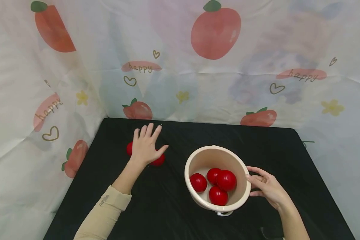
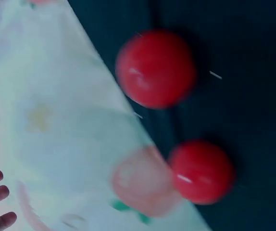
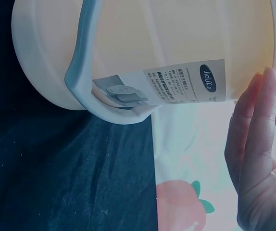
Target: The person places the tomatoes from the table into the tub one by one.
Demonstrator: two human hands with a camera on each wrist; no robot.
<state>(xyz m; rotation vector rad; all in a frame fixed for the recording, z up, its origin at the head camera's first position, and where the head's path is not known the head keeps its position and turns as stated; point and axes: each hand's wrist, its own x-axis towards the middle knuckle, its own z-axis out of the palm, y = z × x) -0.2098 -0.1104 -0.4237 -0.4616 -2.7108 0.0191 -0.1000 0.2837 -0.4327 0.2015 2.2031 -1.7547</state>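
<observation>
My left hand (image 1: 144,148) hovers over the left part of the black table with its fingers spread, and two red balls peek out around it, one ball (image 1: 129,149) at its left and another ball (image 1: 158,160) below the thumb. Both balls show whole in the left wrist view, the nearer-looking ball (image 2: 156,69) above the smaller-looking ball (image 2: 201,172). A cream bucket (image 1: 214,159) holds several red balls (image 1: 218,195). At its right side my right hand (image 1: 270,188) pinches the rim, its fingertips (image 3: 270,79) at the edge in the right wrist view.
A pale grey handle (image 3: 82,53) crosses the bucket's side beside a printed label (image 3: 183,84). The black cloth-covered table (image 1: 174,213) meets a white patterned curtain (image 1: 174,86) at its back and left edges.
</observation>
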